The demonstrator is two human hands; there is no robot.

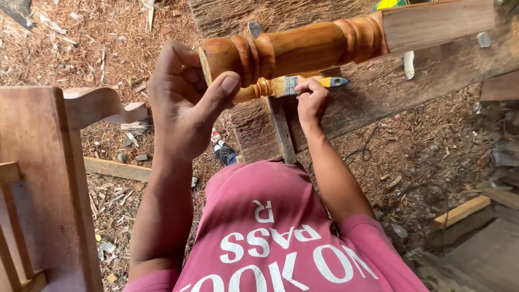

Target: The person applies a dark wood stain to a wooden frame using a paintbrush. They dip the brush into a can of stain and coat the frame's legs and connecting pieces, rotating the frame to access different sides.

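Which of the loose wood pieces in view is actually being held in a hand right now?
The turned wooden leg: the left hand holds its rounded end. The curved piece and the plank lie untouched on the ground.

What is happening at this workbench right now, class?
A person in a pink shirt is brushing a turned wooden post. The left hand grips the post's rounded end and holds it up, while the right hand holds a paintbrush just under it. A rough plank lies below, and wood shavings cover the ground.
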